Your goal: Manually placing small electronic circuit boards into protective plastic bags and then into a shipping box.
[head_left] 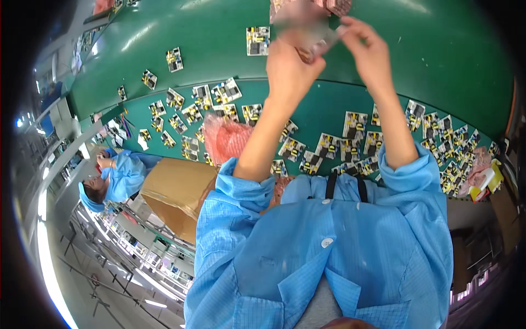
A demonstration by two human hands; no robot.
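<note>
At the top of the bench, my left hand (290, 71) is closed around a pink bubble-wrap bag (318, 48). A smear hides most of the bag and whatever is in it. My right hand (368, 48) is just to the right, thumb and forefinger pinched at the bag's edge; what lies between those fingertips is too small to make out. More pink bubble wrap (338, 6) shows beyond the hands. A single circuit board (257, 41) with black and yellow parts lies left of my left hand.
Several similar circuit boards (355, 125) cover the green bench's nearer strip. Crumpled pink bubble wrap (226, 137) sits left of my left forearm. An open cardboard box (178, 189) stands below the bench edge. A co-worker in blue (123, 172) is at far left. Yellow-and-white scraps (486, 181) lie at right.
</note>
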